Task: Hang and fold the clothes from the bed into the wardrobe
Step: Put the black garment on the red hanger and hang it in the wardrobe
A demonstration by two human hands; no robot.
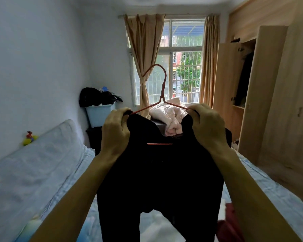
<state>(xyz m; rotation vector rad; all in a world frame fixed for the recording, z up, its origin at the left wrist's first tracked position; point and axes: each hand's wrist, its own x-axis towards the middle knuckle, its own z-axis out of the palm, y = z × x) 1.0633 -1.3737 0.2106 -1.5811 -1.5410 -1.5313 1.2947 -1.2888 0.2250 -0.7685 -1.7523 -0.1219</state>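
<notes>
A black garment hangs in front of me over the bed, with a red wire hanger pushed into its neck. The hanger's hook stands up against the window and its bottom bar shows red through the neck opening. My left hand grips the garment's left shoulder at the hanger's arm. My right hand grips the right shoulder in the same way. The wardrobe stands at the right with one door open and dark clothes hanging inside.
A dark red cloth lies on the bed at the lower right. A pink quilt is bundled at the bed's far end. A blue bin piled with dark clothes stands in the left corner. A small toy sits by the wall.
</notes>
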